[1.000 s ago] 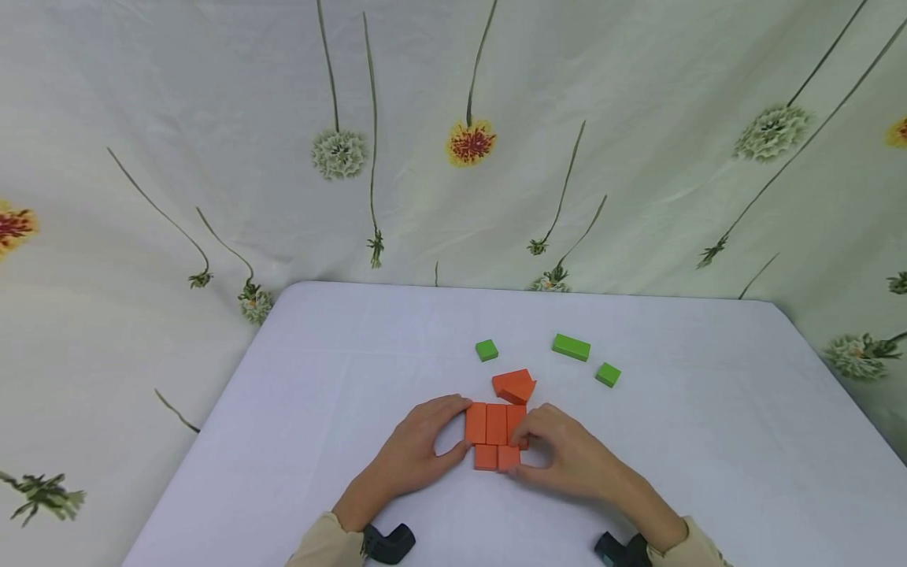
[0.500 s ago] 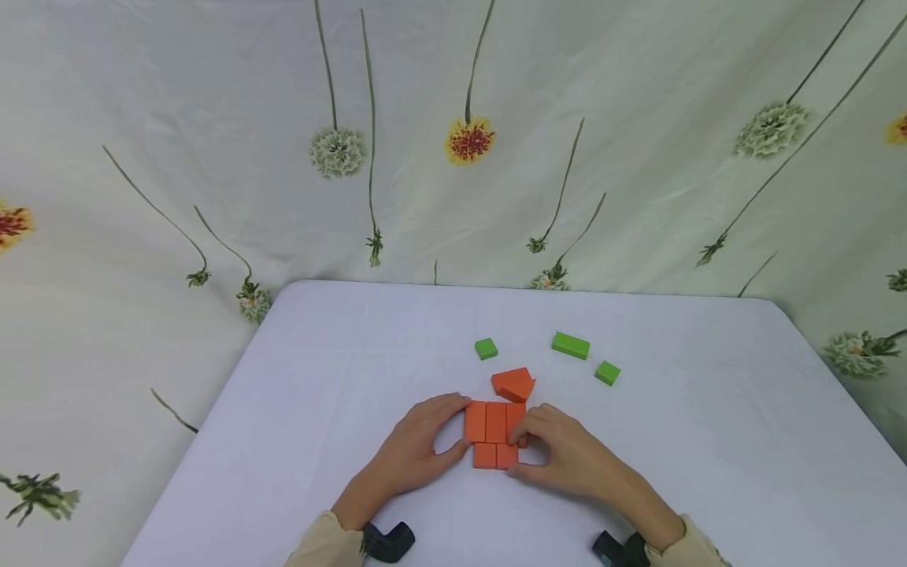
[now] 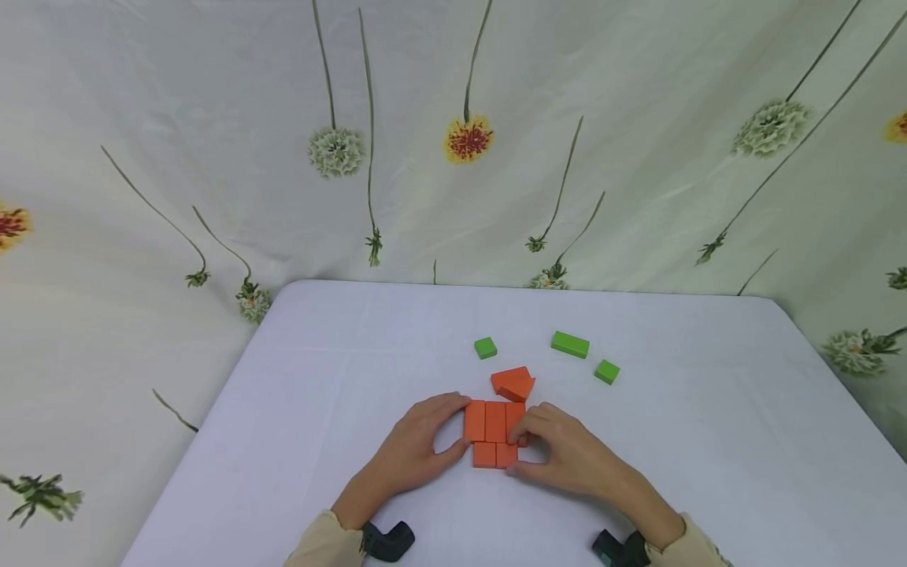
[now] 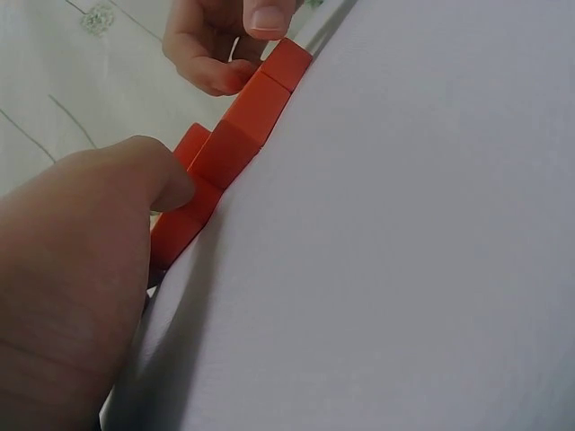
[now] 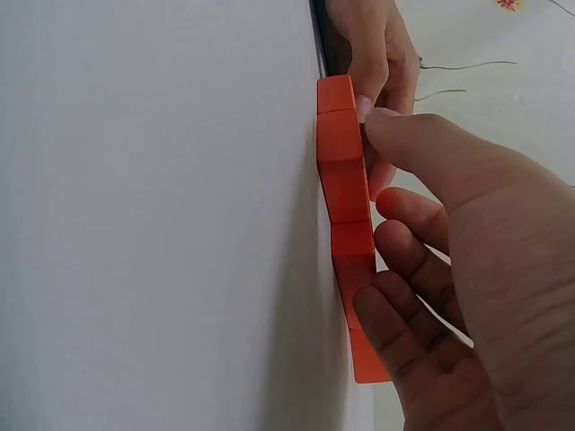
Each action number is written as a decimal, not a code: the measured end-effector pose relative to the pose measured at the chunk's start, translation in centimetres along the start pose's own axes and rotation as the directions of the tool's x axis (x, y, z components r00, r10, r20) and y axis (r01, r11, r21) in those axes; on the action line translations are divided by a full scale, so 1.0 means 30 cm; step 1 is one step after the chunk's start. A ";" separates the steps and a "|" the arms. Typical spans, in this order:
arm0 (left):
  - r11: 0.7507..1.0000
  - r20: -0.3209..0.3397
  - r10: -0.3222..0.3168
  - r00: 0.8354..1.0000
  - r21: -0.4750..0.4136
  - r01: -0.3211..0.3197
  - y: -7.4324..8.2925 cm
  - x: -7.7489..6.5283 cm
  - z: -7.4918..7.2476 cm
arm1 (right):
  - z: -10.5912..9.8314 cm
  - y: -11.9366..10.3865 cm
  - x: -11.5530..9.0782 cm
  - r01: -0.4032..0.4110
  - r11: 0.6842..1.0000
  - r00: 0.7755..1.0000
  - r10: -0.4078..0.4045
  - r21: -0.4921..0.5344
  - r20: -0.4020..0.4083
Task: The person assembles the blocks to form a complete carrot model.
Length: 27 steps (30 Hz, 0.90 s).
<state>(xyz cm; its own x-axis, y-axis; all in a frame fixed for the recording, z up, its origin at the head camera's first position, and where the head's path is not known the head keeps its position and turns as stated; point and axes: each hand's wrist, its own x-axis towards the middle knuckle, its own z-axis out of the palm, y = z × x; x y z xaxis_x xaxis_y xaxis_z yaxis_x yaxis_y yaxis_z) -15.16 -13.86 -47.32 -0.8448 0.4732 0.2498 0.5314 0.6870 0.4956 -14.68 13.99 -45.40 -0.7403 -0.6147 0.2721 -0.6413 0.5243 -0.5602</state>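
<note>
Several orange wooden blocks lie fitted together on the table in the head view: three upright oblongs side by side, with two smaller blocks below them. My left hand (image 3: pixel 420 442) holds the leftmost oblong block (image 3: pixel 475 421), fingers at its far corner and thumb at its near one. My right hand (image 3: pixel 567 449) pinches the lower right block (image 3: pixel 506 455), its thumb at the near edge and curled fingers over the right side. The lower left block (image 3: pixel 484 455) and the middle oblong block (image 3: pixel 495 422) show between the hands. The rightmost oblong block (image 3: pixel 516 412) is partly covered by right fingers.
Angled orange pieces (image 3: pixel 512 381) sit just beyond the group. Farther back lie a green oblong block (image 3: pixel 570 344), a small green block (image 3: pixel 485 347) and another small green block (image 3: pixel 607 372). A flower-patterned cloth (image 3: pixel 411 157) hangs behind the white table (image 3: pixel 340 378).
The lower pair of blocks has shifted very slightly left, with the right thumb following. Otherwise both hands stay in place, and the view drifts a little.
</note>
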 end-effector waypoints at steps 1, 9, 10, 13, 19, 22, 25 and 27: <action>1.000 -0.005 0.007 1.000 0.000 -0.007 0.000 0.000 0.000 | -0.001 0.001 0.000 -0.004 1.000 1.000 0.004 0.004 -0.002; 1.000 0.007 0.000 1.000 -0.018 0.000 -0.006 -0.001 0.000 | -0.016 0.009 0.012 -0.018 1.000 0.998 0.019 0.014 -0.055; 1.000 0.011 -0.005 1.000 -0.020 0.005 -0.006 -0.001 0.000 | -0.019 0.009 0.015 -0.015 1.000 0.998 0.016 0.013 -0.067; 1.000 0.016 -0.008 1.000 -0.021 0.009 -0.007 0.000 -0.001 | -0.030 0.009 0.026 -0.021 1.000 0.995 0.022 0.004 -0.100; 1.000 0.017 -0.009 1.000 -0.027 0.010 -0.007 0.001 -0.001 | -0.054 0.014 0.059 -0.052 0.998 0.988 0.049 -0.019 -0.148; 1.000 0.020 -0.011 1.000 -0.029 0.011 -0.007 0.001 -0.001 | -0.060 0.026 0.073 -0.075 0.997 0.984 0.068 -0.036 -0.168; 1.000 0.021 -0.011 1.000 -0.026 0.012 -0.008 0.001 0.000 | -0.064 0.040 0.086 -0.093 0.994 0.978 0.083 -0.048 -0.189; 1.000 0.020 -0.012 1.000 -0.020 0.012 -0.010 0.000 0.002 | -0.066 0.050 0.094 -0.109 0.993 0.975 0.096 -0.054 -0.200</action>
<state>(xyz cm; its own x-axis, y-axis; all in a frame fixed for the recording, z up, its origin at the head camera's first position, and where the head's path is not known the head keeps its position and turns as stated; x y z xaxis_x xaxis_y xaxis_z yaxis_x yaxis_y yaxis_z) -15.32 -14.03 -47.49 -0.8497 0.4760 0.2270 0.5195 0.6815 0.5155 -18.13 14.21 -43.90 -0.8238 -0.4315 0.3678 -0.5669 0.6188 -0.5438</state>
